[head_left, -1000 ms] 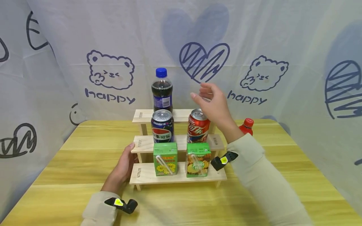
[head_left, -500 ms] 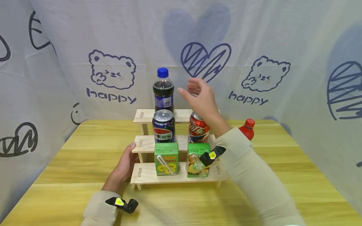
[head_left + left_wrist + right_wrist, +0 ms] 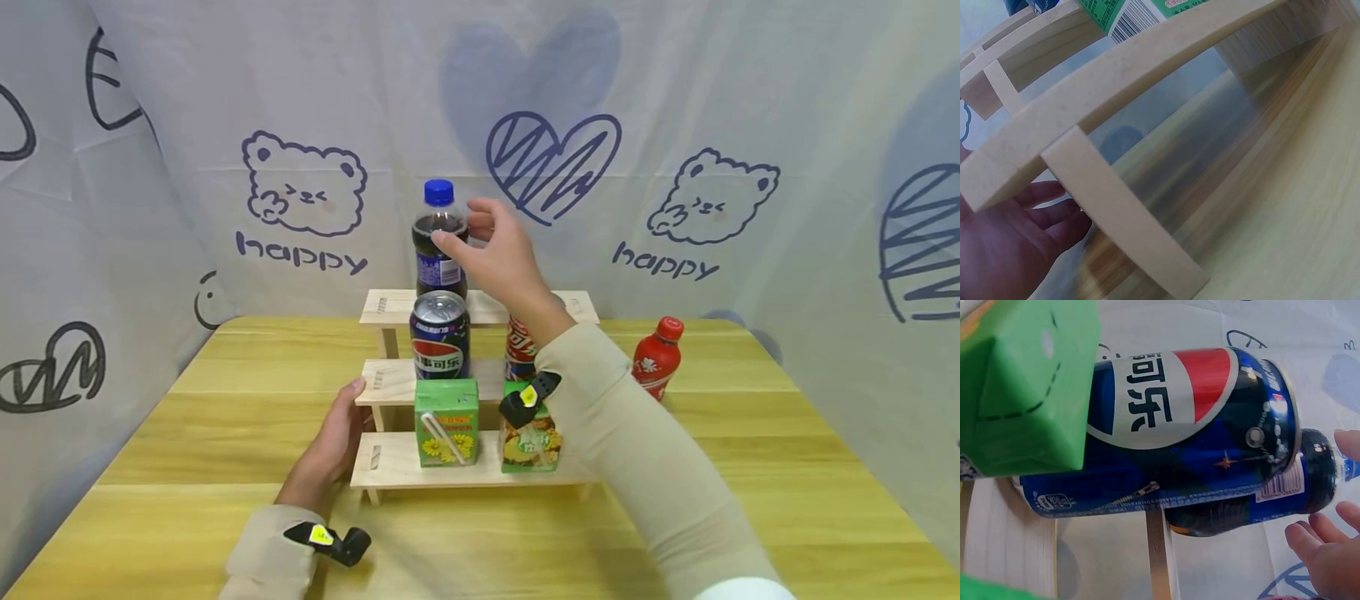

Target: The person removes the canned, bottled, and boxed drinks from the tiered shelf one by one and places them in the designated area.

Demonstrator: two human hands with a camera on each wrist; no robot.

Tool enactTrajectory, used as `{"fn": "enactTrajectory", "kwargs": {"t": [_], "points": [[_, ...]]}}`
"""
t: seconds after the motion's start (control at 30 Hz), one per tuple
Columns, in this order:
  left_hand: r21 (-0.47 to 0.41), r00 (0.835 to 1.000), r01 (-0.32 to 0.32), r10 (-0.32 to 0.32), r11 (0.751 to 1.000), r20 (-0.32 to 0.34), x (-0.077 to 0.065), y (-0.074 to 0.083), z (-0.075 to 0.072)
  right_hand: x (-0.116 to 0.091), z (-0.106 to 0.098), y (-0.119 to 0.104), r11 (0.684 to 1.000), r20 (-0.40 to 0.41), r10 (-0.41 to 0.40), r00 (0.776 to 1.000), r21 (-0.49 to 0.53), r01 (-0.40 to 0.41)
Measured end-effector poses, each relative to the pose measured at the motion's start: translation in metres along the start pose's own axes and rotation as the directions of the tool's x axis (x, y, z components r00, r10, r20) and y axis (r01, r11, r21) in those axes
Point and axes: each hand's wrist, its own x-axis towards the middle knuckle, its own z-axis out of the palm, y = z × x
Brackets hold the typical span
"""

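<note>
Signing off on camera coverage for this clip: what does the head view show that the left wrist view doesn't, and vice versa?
Head only: the right hand, its thumb in front of the dark bottle; that bottle's blue cap; the red bottle on the tabletop.

Left wrist only: a barcode on a green carton, and the tabletop area beneath the stand's bottom board.

Both: the left hand at one end of the wooden stand, plus the tabletop and green carton packaging. Blue items at the left wrist view's top edge are too cropped to identify.
</note>
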Motion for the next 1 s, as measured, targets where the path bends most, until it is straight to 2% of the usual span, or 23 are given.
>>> {"fn": "enactTrajectory", "kwargs": {"t": [0.13,0.43,0.67,1.0], "points": [[-0.012,1.000,-0.009,0.009,1.000,-0.003,0.003,-0.004,-0.002,0.004,0.006,-0.001,1.000,0.012,0.022,1.000,-0.003,-0.022],[-0.033,1.000,0.011,-0.012,0.999,-0.019,0.008,-0.008,-0.005,0.008,0.014,0.000,0.997,0.037,0.041,0.998,-0.063,-0.038],[-0.048,0.999,0.013,-0.015,0.999,-0.029,0.009,-0.008,-0.006,0.010,0.013,0.000,0.996,0.056,0.019,0.998,-0.090,-0.014],[-0.047,1.000,0.014,-0.015,0.999,-0.021,0.010,-0.009,-0.006,0.008,0.009,0.002,0.994,0.052,0.027,0.998,-0.103,-0.021]]}}
